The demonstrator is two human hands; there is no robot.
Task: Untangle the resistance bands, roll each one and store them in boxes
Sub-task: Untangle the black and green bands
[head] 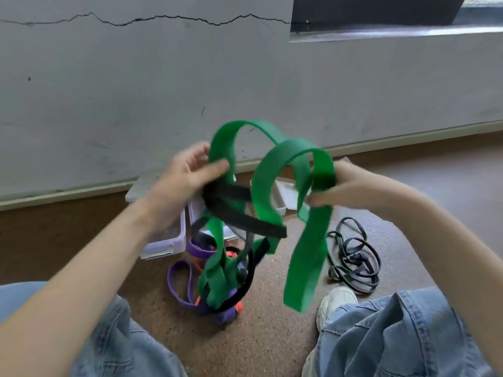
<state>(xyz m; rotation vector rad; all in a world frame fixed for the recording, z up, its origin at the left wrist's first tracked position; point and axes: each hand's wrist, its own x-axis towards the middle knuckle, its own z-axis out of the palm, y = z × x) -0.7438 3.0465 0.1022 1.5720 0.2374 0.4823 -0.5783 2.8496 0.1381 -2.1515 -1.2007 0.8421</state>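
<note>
Above the carpet [272, 349], between our knees, we are holding up a tangle of bands. Our left hand [185, 175] is pinching the green band [307, 265] near one arch, with a black band [239, 210] crossing just below its grip. Our right hand [337, 186] is gripping another green loop, its tail hanging down. Purple band [178, 281] and orange band [231, 253] are dangling onto the carpet. Clear boxes [168, 240] are sitting behind; a black cord [351, 257] is lying to the right.
</note>
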